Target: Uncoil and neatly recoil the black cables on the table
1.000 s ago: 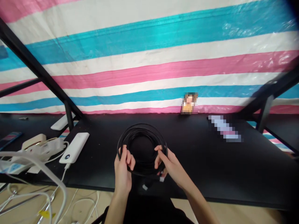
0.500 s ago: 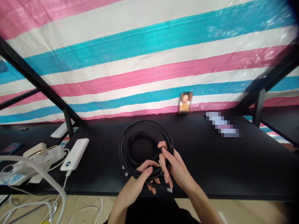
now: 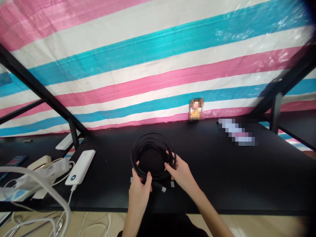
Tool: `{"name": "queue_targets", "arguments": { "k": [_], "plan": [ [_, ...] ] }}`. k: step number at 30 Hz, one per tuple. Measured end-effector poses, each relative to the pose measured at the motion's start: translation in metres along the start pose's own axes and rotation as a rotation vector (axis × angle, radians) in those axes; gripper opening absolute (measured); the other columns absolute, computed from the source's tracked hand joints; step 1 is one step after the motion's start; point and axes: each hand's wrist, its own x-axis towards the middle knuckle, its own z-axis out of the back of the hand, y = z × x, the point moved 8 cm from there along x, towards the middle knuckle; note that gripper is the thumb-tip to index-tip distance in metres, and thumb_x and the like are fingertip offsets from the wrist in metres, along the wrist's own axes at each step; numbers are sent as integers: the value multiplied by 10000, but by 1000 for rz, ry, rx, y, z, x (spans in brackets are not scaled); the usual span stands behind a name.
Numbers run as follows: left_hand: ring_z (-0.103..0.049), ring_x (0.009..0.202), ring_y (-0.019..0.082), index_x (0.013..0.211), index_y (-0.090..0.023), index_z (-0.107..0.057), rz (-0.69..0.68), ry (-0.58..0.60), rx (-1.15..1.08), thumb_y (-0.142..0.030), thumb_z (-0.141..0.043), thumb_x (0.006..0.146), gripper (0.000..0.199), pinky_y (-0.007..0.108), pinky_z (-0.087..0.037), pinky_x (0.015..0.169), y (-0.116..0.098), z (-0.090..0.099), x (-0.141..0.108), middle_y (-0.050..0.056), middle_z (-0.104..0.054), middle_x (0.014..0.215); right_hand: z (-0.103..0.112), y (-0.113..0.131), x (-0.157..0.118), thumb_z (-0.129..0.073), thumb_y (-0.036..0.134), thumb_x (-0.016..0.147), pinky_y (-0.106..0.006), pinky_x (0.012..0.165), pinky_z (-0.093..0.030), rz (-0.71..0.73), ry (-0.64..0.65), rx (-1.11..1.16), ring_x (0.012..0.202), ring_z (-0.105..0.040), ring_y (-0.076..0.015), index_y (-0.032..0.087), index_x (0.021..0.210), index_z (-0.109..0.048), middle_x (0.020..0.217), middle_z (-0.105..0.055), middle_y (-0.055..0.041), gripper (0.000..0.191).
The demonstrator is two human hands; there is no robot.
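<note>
A coil of black cable (image 3: 139, 142) lies over the black table near its front edge, its loops gathered into a ring. My left hand (image 3: 140, 186) grips the ring at its near left side, thumb on top and fingers around the outside. On the right side my right hand (image 3: 179, 169) pinches the loops between thumb and fingers. A dark cable end with a pale tip (image 3: 163, 189) sticks out below the ring between my hands. Small whitish pieces show close to the coil on both sides; what they belong to is hard to make out.
A white power bank (image 3: 81, 167) with a plugged-in lead lies to the left, beside a white power strip (image 3: 46, 174) and tangled white cables. Toward the back stand a small blurred picture (image 3: 196, 109) and a blurred flat object (image 3: 236, 132). Black frame bars (image 3: 37, 85) slant at both sides.
The outer loops have drawn in closer to the inner ones, making a tighter ring. My left hand has shifted left along the coil; my right hand has moved from the cable's inside to its right edge.
</note>
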Motion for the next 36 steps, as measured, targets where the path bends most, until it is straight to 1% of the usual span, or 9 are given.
{"name": "queue_targets", "arguments": {
  "k": [5,9,13,15,17,21,30,33,36],
  "plan": [
    [-600,550,250,1360,-159,-395,-12,-17,473,-482,-582,788,683,286,-341,579,-5,8,-1,-11,-606,512,0,4,2,-576,272,774,-289,628,-438,-29,-21,-428,729,-646,-216,222,1179,-606,741,-675,-20,409],
    [-639,701,301,1419,-145,-343,30,25,660,-531,-536,801,754,299,-316,618,-7,12,-1,13,-617,498,1,8,4,-585,341,793,-299,639,-400,-61,-10,-616,808,-647,-256,208,1204,-600,802,-683,-50,432],
    [-629,778,358,1215,-230,-610,85,-115,858,-562,-472,818,535,346,-316,645,-16,37,1,92,-669,633,5,8,5,-553,429,833,-288,603,-368,-42,-15,-652,760,-635,-243,186,1316,-515,693,-656,-16,542],
    [-624,779,369,1137,-240,-653,89,-184,924,-577,-435,828,507,378,-336,668,-21,50,5,113,-690,743,10,8,5,-525,432,856,-285,610,-363,-22,-36,-648,762,-628,-233,191,1338,-492,675,-647,0,540],
    [-622,803,371,1238,-192,-579,64,-200,915,-602,-402,834,603,403,-363,706,-22,57,11,118,-694,798,16,6,5,-513,433,865,-280,611,-361,-14,-55,-638,752,-623,-221,213,1318,-513,676,-643,11,504],
    [-632,889,370,1401,-46,-357,49,-112,843,-615,-354,850,792,424,-411,779,-5,51,28,146,-692,812,29,-1,4,-531,438,852,-258,568,-341,-3,-98,-640,674,-608,-191,275,1161,-630,637,-615,29,362],
    [-639,996,339,1359,-120,-412,34,-9,790,-526,-275,907,624,445,-449,841,22,33,46,197,-680,1043,27,-22,17,-517,442,871,-245,523,-335,198,-79,-374,467,-436,-114,217,1053,-656,507,-439,65,321],
    [-658,945,310,1308,-120,-454,-1,19,752,-521,-272,912,593,419,-471,817,25,30,49,188,-684,1022,29,-25,21,-524,458,865,-235,489,-344,225,-100,-175,454,-382,-100,185,1087,-630,521,-395,73,367],
    [-676,873,281,1244,-136,-497,-35,36,713,-495,-290,918,526,387,-488,773,26,23,56,153,-698,933,36,-31,25,-568,487,825,-213,393,-332,165,-139,5,424,-372,-88,167,1144,-584,564,-415,72,452]
  ]
}}
